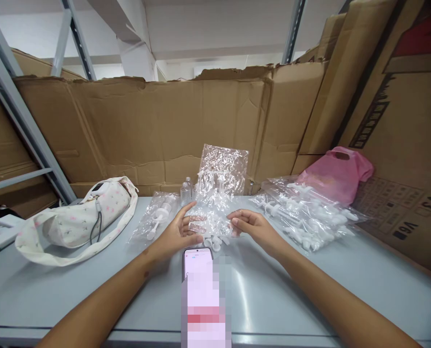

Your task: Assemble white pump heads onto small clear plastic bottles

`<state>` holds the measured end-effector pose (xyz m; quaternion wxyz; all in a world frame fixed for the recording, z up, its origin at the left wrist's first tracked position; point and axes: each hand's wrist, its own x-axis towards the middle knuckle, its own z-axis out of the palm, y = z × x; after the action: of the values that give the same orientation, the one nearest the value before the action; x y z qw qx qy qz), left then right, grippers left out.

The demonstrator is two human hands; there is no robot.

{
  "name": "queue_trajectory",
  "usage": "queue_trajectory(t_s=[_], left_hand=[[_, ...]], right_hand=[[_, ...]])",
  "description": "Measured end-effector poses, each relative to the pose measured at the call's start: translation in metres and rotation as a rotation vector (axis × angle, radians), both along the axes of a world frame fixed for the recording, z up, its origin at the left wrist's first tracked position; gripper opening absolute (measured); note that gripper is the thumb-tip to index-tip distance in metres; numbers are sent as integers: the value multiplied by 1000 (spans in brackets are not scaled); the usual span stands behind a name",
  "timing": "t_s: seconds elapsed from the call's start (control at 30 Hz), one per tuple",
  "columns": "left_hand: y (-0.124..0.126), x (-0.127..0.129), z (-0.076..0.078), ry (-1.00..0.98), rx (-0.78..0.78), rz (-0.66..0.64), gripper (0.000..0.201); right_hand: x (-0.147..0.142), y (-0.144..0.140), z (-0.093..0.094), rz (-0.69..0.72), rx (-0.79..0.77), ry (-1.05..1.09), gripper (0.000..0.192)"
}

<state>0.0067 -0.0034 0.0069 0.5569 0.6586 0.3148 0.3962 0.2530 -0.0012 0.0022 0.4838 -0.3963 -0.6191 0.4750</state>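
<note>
Left fingers [187, 210] gape while right fingers [240, 224] pinch a clear bag [212, 224] blurred by glare

Crinkled, glossy clear plastic forms the bag [225, 158] at centre; the small white parts [215, 243] below look like smooth plastic. The grey tabletop [291, 309] has a smooth sheen. Matt cardboard [165, 121], rough along its torn top, spans the background. The pink bag [331, 176] at right is shiny plastic; the strapped bag [81, 220] at left, matt cloth.
</note>
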Motion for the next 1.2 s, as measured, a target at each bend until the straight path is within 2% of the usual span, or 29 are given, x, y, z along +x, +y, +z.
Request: queue_trajectory(t_s=[0.17, 0.27, 0.33, 0.43, 0.7, 0.97, 1.2], left_hand=[[1, 6, -2, 35, -5, 83, 42], [3, 7, -3, 28, 1, 114, 32], [3, 8, -3, 13, -9, 125, 31], [0, 11, -2, 6, -27, 132, 31], [-3, 14, -1, -9, -20, 188, 30], [-2, 17, 3, -43, -31, 266, 31], [2, 13, 3, -43, -52, 205, 33]], right_hand=[[0, -3, 0, 84, -5, 10, 33], [0, -4, -1, 197, -22, 87, 46], [-1, -6, -2, 277, -20, 110, 57], [-6, -9, -3, 285, -54, 59, 63], [-9, -3, -10, 206, -43, -90, 32], [-8, 1, -8, 133, 19, -122, 31], [-8, 0, -7, 117, 35, -155, 32]])
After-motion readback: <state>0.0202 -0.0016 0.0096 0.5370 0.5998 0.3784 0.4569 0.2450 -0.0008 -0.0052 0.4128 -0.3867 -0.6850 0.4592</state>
